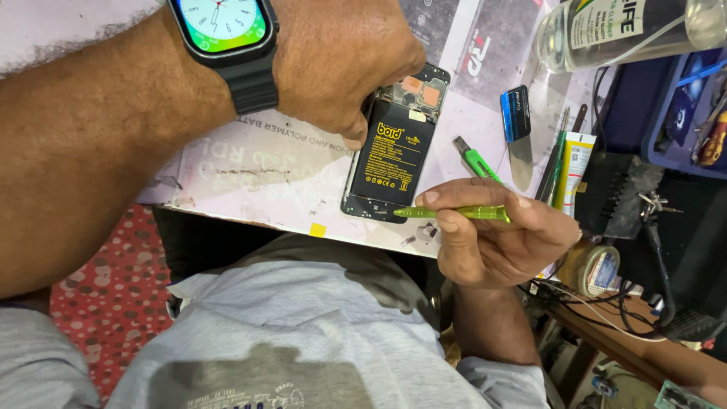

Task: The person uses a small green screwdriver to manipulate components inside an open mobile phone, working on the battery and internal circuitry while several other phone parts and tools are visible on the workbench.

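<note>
An opened phone (394, 148) lies back-up on the work mat (265, 167), showing its black battery with yellow print and the board at the top. My left hand (341, 64), a smartwatch (223, 30) on its wrist, presses down on the phone's upper left edge. My right hand (492, 238) holds a thin green tool (454, 213) like a pen, its tip at the phone's lower right corner.
A green utility knife (475, 160), a blue-handled metal spatula (517, 132), a tube (573, 165) and tweezers lie right of the phone. A clear bottle (621, 30) lies at the top right. A tape roll (594, 266), cables and a blue tray (685, 113) crowd the right edge.
</note>
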